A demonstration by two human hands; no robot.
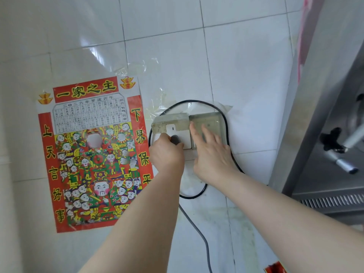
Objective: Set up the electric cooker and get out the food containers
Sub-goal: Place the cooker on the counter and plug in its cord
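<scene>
A white wall socket [173,129] sits on the tiled wall under a clear splash cover [208,120] taped in place. My left hand [166,154] is shut on a dark plug [175,139], which is pressed against the socket face. My right hand [211,154] lies flat with fingers apart on the right half of the socket plate and its cover. A grey cord [197,229] runs down from under my left hand. A black cable [226,123] loops around the socket. The cooker and food containers are out of sight.
A red printed calendar poster [92,154] hangs on the white tiles to the left. A stainless steel appliance [325,154] with a black knob [332,138] and metal handle [344,164] fills the right side, with a vent grille [332,200] lower down.
</scene>
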